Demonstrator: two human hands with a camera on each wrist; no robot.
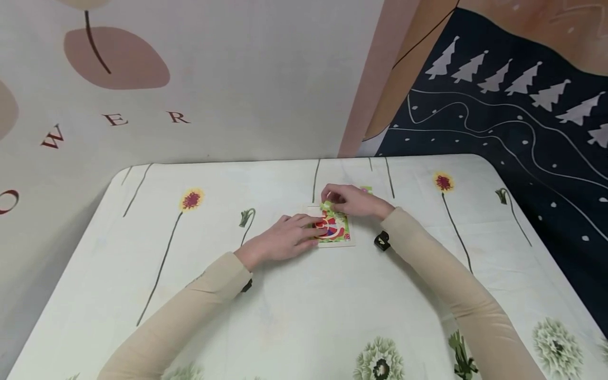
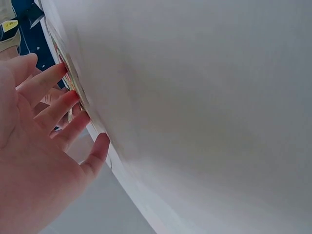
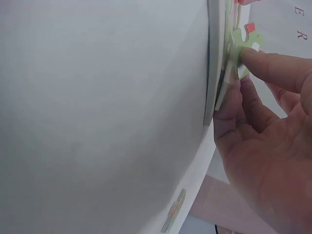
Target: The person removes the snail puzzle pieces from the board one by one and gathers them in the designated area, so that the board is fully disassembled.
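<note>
The puzzle (image 1: 343,244) lies flat on the white table (image 1: 304,316), toward the back and near the middle. It has red, blue, white and green on it, with a pale rim. The left hand (image 1: 285,240) is spread out, palm down. Its fingertips rest on the left side of the puzzle. The right hand (image 1: 353,200) pinches a green piece (image 3: 246,46) between thumb and fingers, over the far side of the puzzle. The piece has a bit of red and white and is tilted up. I cannot tell if it touches the puzzle. A green and pink bit (image 1: 366,189) lies on the table, just past the right hand. I cannot tell if it is one piece or more. Both sleeves (image 1: 442,274) are tan, with a black strap (image 1: 382,241) by each cuff. Flowers (image 1: 191,200) are printed on the table cloth. The wall (image 1: 261,79) behind has red letters, and white trees (image 1: 470,67) show at the right
</note>
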